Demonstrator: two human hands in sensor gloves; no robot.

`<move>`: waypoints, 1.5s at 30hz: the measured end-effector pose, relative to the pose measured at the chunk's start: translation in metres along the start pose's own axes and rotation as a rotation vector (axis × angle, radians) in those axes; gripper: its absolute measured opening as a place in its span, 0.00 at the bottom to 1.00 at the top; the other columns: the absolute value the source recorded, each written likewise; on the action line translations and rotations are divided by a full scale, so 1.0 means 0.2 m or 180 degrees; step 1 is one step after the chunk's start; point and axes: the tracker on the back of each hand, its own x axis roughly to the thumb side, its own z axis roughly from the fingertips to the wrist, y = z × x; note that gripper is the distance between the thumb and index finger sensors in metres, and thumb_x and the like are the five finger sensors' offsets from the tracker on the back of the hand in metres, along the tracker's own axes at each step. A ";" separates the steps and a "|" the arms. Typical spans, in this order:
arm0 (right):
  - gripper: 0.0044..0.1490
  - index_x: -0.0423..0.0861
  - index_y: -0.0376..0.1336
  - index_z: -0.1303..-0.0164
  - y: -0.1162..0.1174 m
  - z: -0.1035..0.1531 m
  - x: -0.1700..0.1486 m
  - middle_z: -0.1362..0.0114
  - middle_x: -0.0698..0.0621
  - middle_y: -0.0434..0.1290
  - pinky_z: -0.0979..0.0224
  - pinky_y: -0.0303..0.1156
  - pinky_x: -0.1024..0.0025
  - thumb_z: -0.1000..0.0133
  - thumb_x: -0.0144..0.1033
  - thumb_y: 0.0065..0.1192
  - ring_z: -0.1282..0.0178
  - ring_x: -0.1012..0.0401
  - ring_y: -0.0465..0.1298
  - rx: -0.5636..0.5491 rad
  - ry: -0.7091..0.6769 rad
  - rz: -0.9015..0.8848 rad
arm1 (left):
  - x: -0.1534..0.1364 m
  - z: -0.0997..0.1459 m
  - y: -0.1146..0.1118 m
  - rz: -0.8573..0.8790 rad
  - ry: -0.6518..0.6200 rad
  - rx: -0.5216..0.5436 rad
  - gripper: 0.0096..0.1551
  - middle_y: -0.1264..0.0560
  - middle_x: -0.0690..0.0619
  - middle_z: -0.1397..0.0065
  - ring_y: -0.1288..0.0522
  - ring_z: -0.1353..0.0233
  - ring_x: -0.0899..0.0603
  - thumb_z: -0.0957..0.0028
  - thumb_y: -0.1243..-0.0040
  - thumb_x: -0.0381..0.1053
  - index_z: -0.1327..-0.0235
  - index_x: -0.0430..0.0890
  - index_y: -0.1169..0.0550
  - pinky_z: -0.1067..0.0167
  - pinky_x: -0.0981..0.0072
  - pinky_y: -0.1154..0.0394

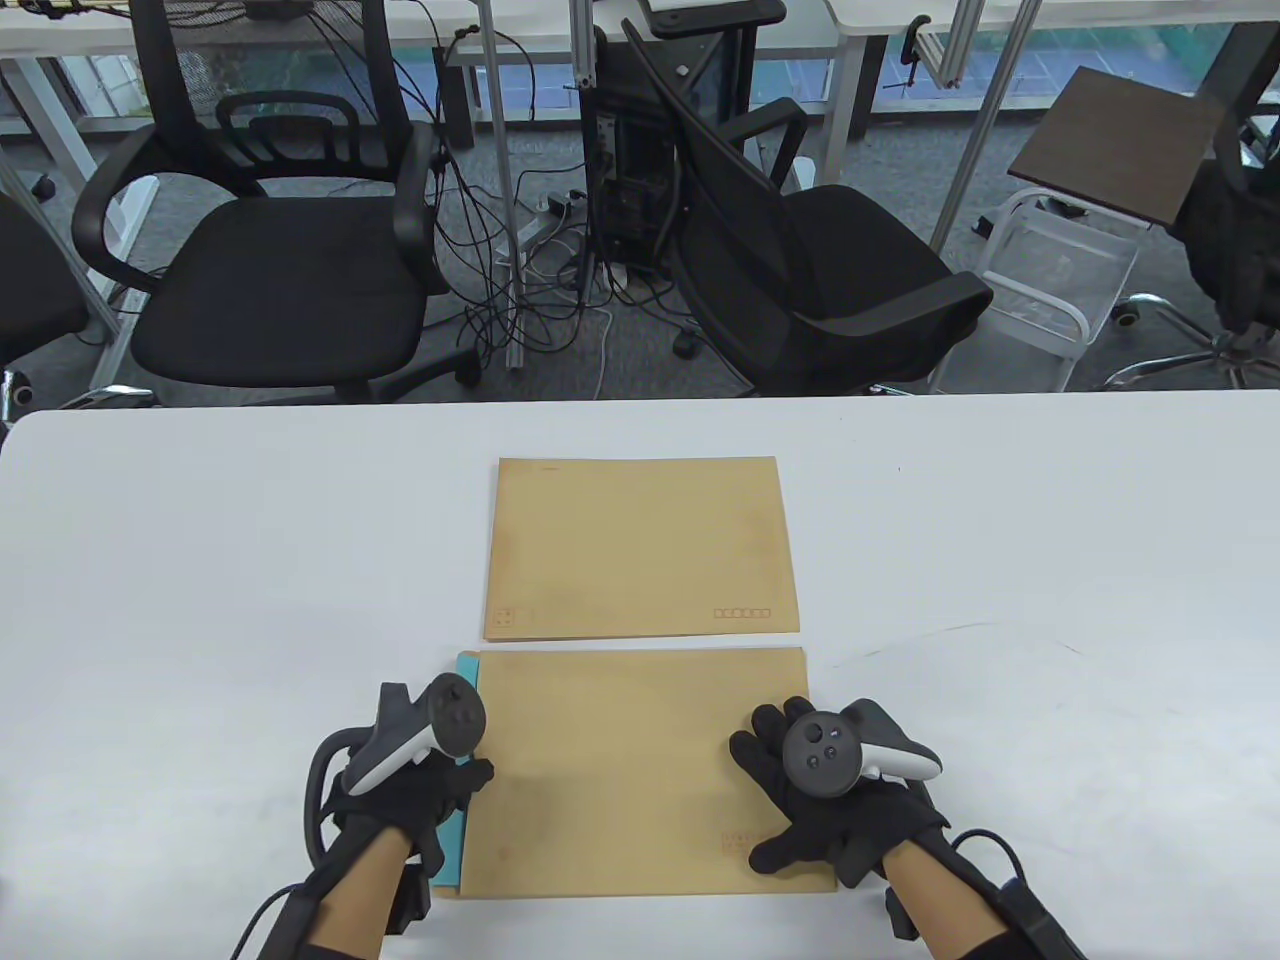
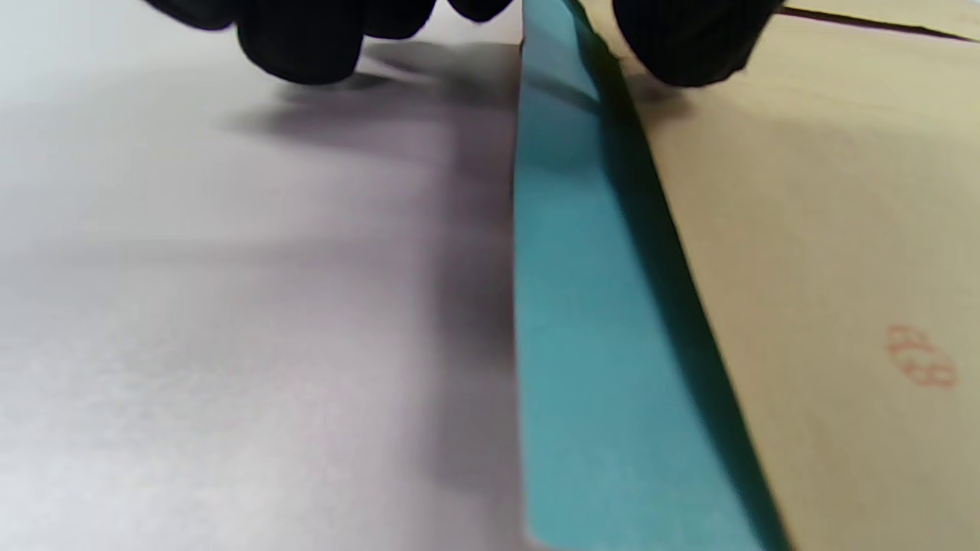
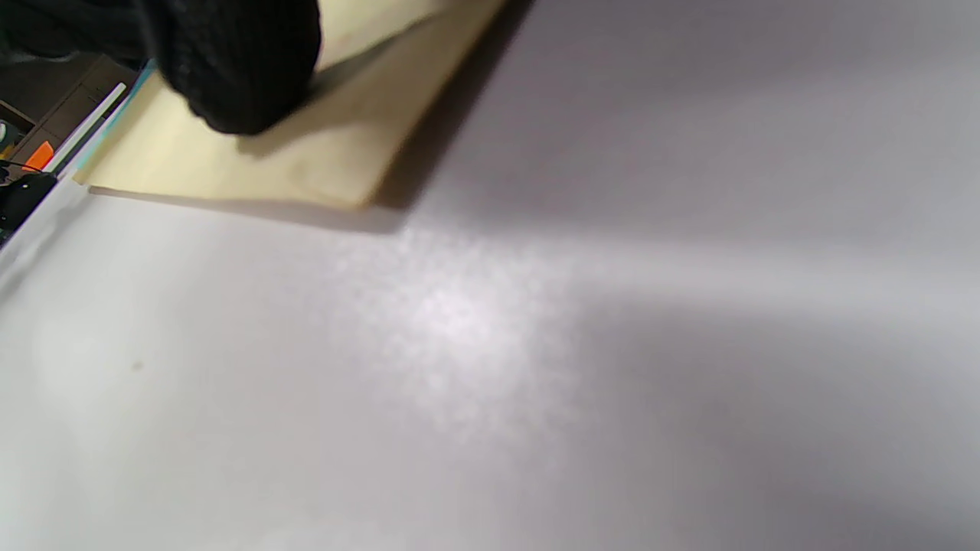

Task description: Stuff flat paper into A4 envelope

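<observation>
A brown A4 envelope (image 1: 640, 770) lies flat near the table's front edge. A teal sheet of paper (image 1: 452, 850) sticks out as a narrow strip along its left side; the rest is hidden under or inside the envelope. My left hand (image 1: 465, 775) sits at that left edge. In the left wrist view the fingertips (image 2: 306, 46) touch the table left of the teal strip (image 2: 582, 344) and one rests on the envelope (image 2: 827, 252). My right hand (image 1: 765, 800) rests spread on the envelope's right part. A finger (image 3: 230, 69) presses near the envelope's corner (image 3: 329, 161).
A second brown envelope (image 1: 640, 545) lies flat just beyond the near one, a thin gap between them. The white table (image 1: 1050, 600) spreads to both sides. Office chairs (image 1: 280, 260) and cables stand beyond the far edge.
</observation>
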 end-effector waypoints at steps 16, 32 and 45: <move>0.70 0.46 0.16 0.19 0.00 0.00 0.00 0.23 0.43 0.09 0.43 0.07 0.28 0.40 0.57 0.58 0.30 0.41 0.06 0.0007 0.0001 0.0007 | 0.08 -0.04 0.00 -0.0150 -0.0042 -0.0114 0.54 0.44 0.28 0.20 0.38 0.27 0.23 0.48 0.47 0.66 0.19 0.34 0.44 0.33 0.30 0.41; 0.69 0.47 0.16 0.20 0.01 -0.01 0.00 0.23 0.43 0.08 0.43 0.07 0.27 0.40 0.57 0.58 0.31 0.41 0.06 0.0005 0.0046 0.0071 | 0.07 0.01 0.02 -0.0481 0.0293 -0.0179 0.59 0.41 0.28 0.20 0.34 0.29 0.23 0.52 0.44 0.69 0.18 0.34 0.43 0.35 0.31 0.37; 0.69 0.47 0.15 0.20 0.01 -0.01 0.00 0.23 0.43 0.08 0.43 0.07 0.27 0.40 0.58 0.57 0.30 0.41 0.06 -0.0003 0.0062 0.0086 | 0.01 0.12 -0.05 0.0391 0.0161 0.0434 0.25 0.17 0.42 0.52 0.17 0.58 0.41 0.48 0.37 0.54 0.48 0.37 0.19 0.47 0.42 0.25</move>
